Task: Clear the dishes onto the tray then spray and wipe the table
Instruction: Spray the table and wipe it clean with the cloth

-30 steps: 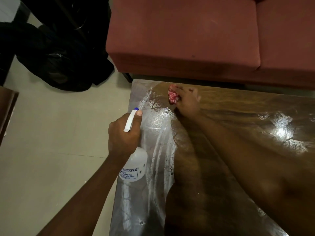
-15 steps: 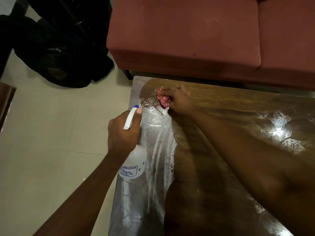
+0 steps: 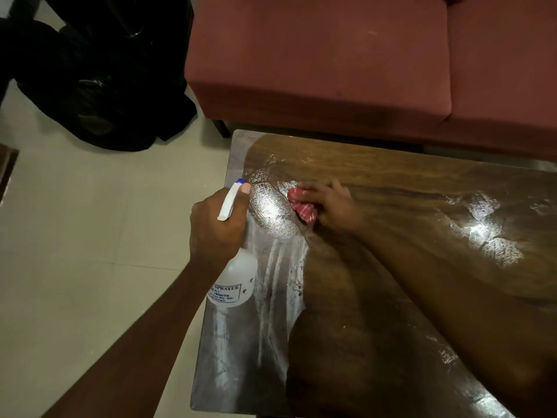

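A glossy wooden table (image 3: 391, 182) with wet streaks fills the right half of the head view. My left hand (image 3: 215, 227) grips a clear spray bottle (image 3: 236, 282) with a white and blue trigger head, held over the table's left edge. My right hand (image 3: 330, 203) presses a red and white checked cloth (image 3: 303, 206) onto the wet tabletop near the far left corner. The cloth is bunched under my fingers. No dishes or tray are in view.
A red sofa (image 3: 331, 61) stands along the table's far edge. Black bags (image 3: 99, 79) lie on the pale tiled floor (image 3: 75, 236) at the upper left. A dark wooden edge (image 3: 7, 164) shows at the far left.
My right hand has dragged the cloth from the far left corner back toward me and slightly right. The left hand keeps the bottle in about the same place.
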